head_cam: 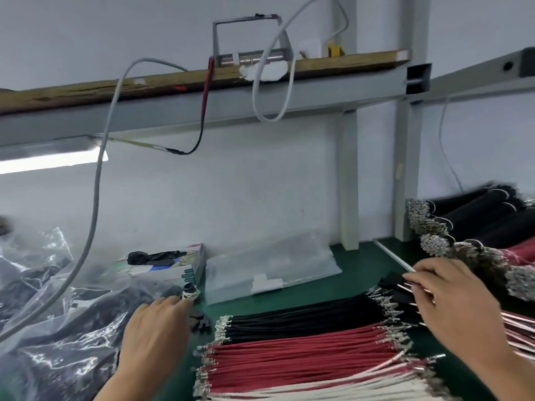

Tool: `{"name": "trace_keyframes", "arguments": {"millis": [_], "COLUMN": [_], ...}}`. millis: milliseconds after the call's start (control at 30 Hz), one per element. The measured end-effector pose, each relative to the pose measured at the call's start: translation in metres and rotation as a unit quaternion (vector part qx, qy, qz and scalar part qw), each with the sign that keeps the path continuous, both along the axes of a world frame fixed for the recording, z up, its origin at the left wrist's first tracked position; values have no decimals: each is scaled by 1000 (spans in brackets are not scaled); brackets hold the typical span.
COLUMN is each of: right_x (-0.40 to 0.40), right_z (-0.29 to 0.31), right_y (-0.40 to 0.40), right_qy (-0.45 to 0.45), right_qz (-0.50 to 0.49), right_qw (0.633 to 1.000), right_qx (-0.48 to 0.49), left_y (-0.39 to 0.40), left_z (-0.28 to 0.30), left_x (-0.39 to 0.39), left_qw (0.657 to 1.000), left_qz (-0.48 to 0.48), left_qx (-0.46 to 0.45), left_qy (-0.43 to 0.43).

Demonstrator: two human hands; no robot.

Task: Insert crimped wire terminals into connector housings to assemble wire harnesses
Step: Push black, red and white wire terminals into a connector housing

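Observation:
Rows of cut wires lie on the green bench: black wires, red wires and white wires, each with crimped metal terminals at both ends. My right hand pinches a harness, a black connector housing with pink-white wires running back under my fingers. My left hand reaches, fingers extended, toward loose black housings at the edge of a plastic bag. Its fingertips are blurred and I cannot see whether they touch one.
A crinkled clear plastic bag of dark parts fills the left. A small box and a flat clear bag lie behind. Bundled black and red wires pile at the right. A grey cable hangs from the shelf.

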State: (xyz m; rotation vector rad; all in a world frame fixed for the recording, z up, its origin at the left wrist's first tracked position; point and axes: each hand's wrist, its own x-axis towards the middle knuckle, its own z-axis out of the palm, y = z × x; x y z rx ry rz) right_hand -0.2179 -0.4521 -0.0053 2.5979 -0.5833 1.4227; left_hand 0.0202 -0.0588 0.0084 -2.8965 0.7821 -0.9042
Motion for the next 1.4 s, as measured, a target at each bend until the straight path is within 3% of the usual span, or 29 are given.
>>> {"name": "trace_keyframes", "arguments": {"millis": [100,233,400,533,600,733,833,933,1033,1100,1233,1400], "right_x": [-3,-9,-15,-2,17,81,126,147,154,156,157,145], "right_z": [1,3,12,42,59,67,50,32,23,21,21,48], "right_y": [0,2,10,51,83,146,174,181,181,181,180,172], "right_qy": [-10,-17,-46,-72,-29,178,274,325,322,322,301,180], "right_qz": [9,4,-2,62,147,284,304,281,274,272,287,305], "right_qw": [1000,1000,999,995,987,927,887,877,880,884,890,923], "right_qx": [14,18,2,3,49,170,216,213,217,204,186,150], "left_y": [6,8,8,8,8,11,13,15,16,16,7,0], "left_z": [-1,-15,-9,-12,-19,-35,-28,-27,-34,-40,-38,-33], "left_x": [-19,-47,-67,-66,-61,-46,-55,-56,-44,-43,-48,-55], "left_qw": [988,952,943,941,933,921,905,907,913,920,904,884], "left_qz": [-24,-122,-169,-181,-196,-220,-237,-225,-242,-232,-235,-211], "left_qx": [-154,-267,-284,-285,-303,-320,-349,-354,-327,-311,-351,-408], "left_qy": [11,-84,-38,-2,11,28,51,41,20,62,66,81]}}
